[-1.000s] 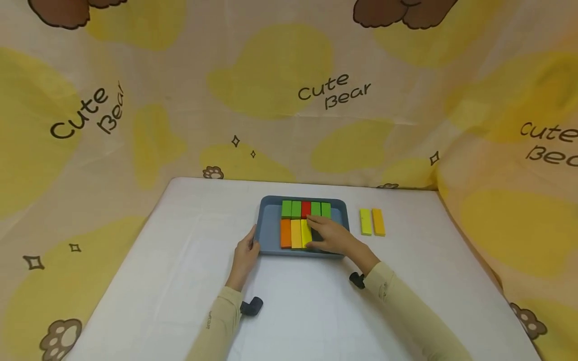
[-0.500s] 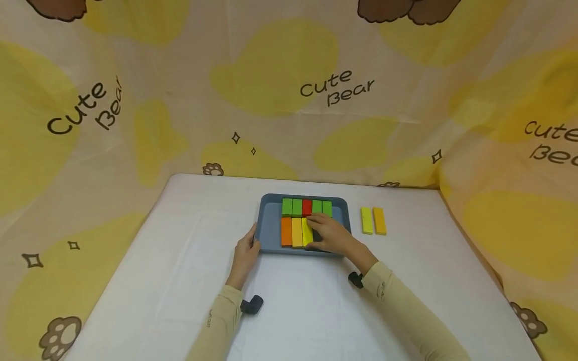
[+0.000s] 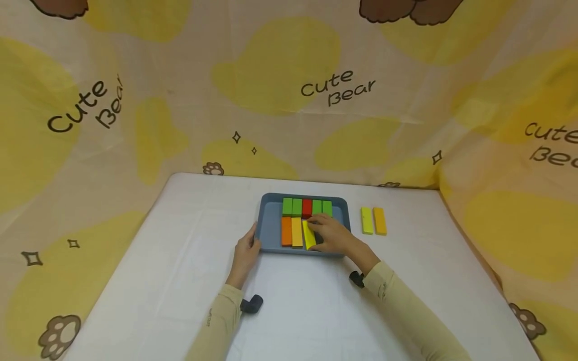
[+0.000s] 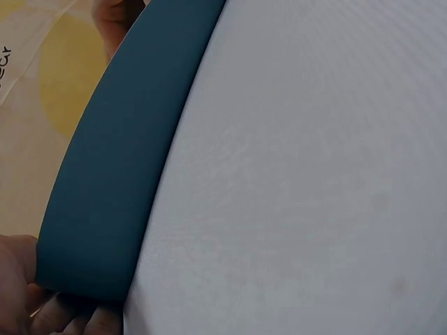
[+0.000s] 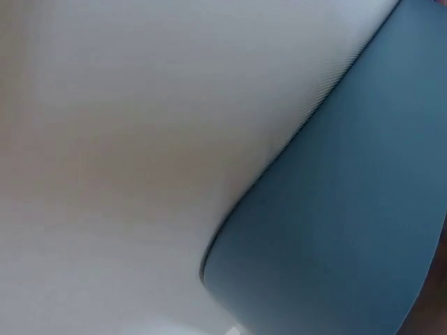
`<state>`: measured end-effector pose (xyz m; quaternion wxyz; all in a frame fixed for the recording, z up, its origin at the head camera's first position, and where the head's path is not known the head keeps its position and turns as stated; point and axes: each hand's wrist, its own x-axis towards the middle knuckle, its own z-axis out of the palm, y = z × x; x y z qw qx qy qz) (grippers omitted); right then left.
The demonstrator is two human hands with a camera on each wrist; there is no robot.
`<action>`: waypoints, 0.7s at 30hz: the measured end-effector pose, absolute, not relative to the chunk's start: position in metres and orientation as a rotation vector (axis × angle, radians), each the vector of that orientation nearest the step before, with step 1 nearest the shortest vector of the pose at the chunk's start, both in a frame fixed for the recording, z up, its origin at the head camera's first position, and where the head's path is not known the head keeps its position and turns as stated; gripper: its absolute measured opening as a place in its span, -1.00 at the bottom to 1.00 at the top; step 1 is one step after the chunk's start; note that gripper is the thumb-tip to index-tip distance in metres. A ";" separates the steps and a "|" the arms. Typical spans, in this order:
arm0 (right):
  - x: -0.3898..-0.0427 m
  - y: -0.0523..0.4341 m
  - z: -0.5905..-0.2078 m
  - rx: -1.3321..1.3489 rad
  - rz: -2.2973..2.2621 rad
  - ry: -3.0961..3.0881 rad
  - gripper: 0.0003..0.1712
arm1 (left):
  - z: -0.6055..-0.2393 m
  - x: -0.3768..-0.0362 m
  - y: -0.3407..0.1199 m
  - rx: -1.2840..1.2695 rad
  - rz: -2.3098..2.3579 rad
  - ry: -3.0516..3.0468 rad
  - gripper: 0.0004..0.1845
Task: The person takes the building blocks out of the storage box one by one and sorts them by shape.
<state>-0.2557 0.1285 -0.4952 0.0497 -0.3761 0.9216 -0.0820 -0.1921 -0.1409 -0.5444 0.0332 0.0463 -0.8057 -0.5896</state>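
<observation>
The blue tray (image 3: pixel 270 225) sits on the white surface (image 3: pixel 158 281) in front of me, and I take it as my landmark. Along its far wall runs a row of five short blocks standing side by side: two green blocks (image 3: pixel 292 206), then a red block (image 3: pixel 307 206), then two more green blocks (image 3: pixel 322 207). In front of that row, toward the tray's near wall, lie an orange block (image 3: pixel 286 231) and an amber block (image 3: pixel 296 231), flat and touching, their long axes running from the near wall to the far wall. Just to the right of them is the yellow block (image 3: pixel 309 234), a bright, plain, elongated bar. It is tipped up on one long side rather than lying flat, and its long axis leans a little off the line of its neighbours, the far end nearer the red block and the near end swung slightly right. My right hand (image 3: pixel 331 235) is inside the tray with its fingers curled on this yellow block, holding it at its right side. My left hand (image 3: pixel 246 250) grips the tray's left near corner; the left wrist view shows my fingers (image 4: pixel 17 276) against the underside of the rim. The right wrist view shows only the tray's blue wall and the surface. Outside the tray, well to its right, a yellow bar (image 3: pixel 367 220) and an orange-yellow bar (image 3: pixel 379 221) lie flat side by side on the surface, parallel to the blocks in the tray.
</observation>
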 end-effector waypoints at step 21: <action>-0.272 0.135 -0.501 -1.155 -0.301 2.645 -0.08 | -0.547 -0.193 -0.141 0.171 -1.807 -2.494 -0.38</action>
